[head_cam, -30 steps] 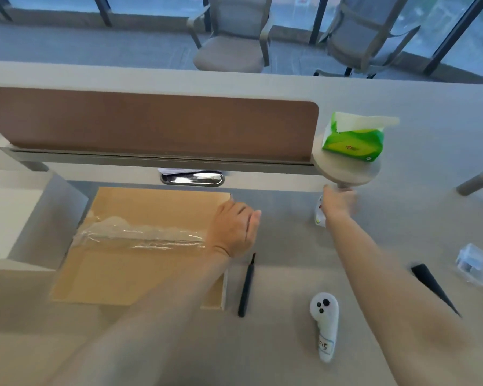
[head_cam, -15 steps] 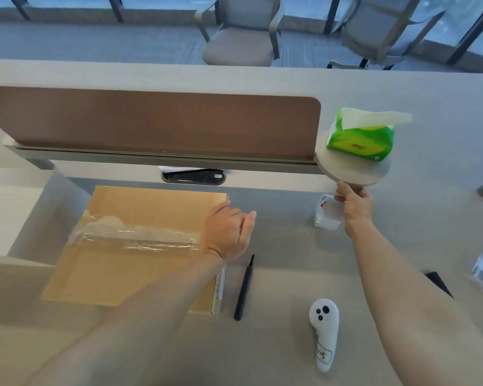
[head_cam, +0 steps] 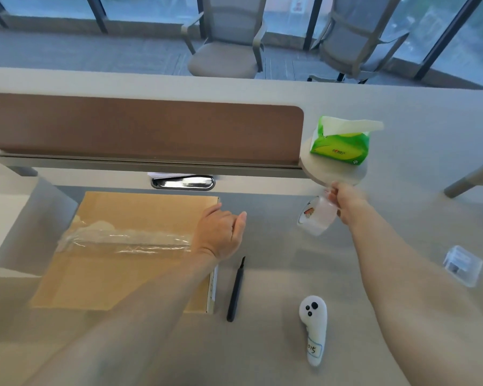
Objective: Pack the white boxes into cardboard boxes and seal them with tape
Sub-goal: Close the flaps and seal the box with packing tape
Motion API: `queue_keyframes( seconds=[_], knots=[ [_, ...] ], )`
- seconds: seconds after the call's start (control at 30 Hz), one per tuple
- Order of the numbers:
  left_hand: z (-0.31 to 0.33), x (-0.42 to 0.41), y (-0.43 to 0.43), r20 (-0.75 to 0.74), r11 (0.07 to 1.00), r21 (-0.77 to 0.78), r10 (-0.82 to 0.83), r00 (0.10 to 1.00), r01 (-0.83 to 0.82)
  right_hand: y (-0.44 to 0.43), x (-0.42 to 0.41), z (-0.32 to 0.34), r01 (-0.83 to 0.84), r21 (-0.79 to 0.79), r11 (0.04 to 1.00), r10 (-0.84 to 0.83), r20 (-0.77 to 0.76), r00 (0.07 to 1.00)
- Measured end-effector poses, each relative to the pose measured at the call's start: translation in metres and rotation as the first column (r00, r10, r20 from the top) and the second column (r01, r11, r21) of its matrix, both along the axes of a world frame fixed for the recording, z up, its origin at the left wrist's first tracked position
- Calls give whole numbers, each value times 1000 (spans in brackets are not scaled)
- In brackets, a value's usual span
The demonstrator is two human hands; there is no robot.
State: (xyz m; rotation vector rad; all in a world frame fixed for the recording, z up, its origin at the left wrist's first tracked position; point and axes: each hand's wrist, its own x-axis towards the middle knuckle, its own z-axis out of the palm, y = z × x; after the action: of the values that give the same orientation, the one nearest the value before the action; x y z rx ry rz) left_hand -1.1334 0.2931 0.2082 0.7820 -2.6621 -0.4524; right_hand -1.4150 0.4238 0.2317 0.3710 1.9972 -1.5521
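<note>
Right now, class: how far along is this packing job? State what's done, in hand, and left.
Done: the cardboard box is closed, one clear tape strip across its top. In hand: the right hand grips the tape roll; the left hand rests on the box's right end. Left: probably more taping there.

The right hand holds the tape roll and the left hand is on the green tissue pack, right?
No. In the head view the left hand rests on the cardboard box, not the tissue pack. The right hand holds the tape roll.
</note>
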Motion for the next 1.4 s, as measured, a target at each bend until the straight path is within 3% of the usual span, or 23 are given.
queue_keyframes(
  seconds=[0.2,0.37,0.47,0.53,0.6,0.67,0.73,0.83,0.97,1.07,1.13,1.23,1.4],
  knots=[
    [0,0,-1,32,1000,-21,-13,999,14,-2,-10,26,-19,89,996,28,-96,995],
    [2,-2,-4,-77,999,18,-28,997,29,-1,28,41,-309,141,940,338,-303,891],
    [9,2,-6,-233,978,197,-15,972,62,0,64,60,-487,135,863,500,-373,781],
    [17,8,-8,-348,882,463,90,933,88,-6,91,76,-599,157,785,606,-395,690],
    [28,14,-13,-391,662,734,227,892,154,-17,118,92,-686,224,692,705,-415,575],
    [39,26,-20,-424,435,856,283,861,279,-33,143,103,-746,268,610,772,-415,482],
    [51,43,-28,-452,355,872,321,832,337,-52,167,110,-812,280,512,832,-398,387],
    [61,81,-41,-477,434,850,398,784,298,-86,204,113,-874,387,293,931,-323,169],
    [65,137,-69,-461,549,820,464,756,163,-136,253,120,-829,560,2,980,-168,-111],
    [58,182,-90,-434,628,775,454,778,66,-169,288,124,-783,598,-171,968,-46,-246],
    [51,209,-104,-418,683,731,442,793,4,-188,311,118,-781,591,-199,959,-47,-280],
    [40,237,-124,-434,730,681,461,774,-54,-209,340,100,-781,607,-147,957,-112,-267],
    [26,256,-140,-364,657,750,498,787,-68,-225,364,89,-666,733,-139,934,-127,-335]
  ],
)
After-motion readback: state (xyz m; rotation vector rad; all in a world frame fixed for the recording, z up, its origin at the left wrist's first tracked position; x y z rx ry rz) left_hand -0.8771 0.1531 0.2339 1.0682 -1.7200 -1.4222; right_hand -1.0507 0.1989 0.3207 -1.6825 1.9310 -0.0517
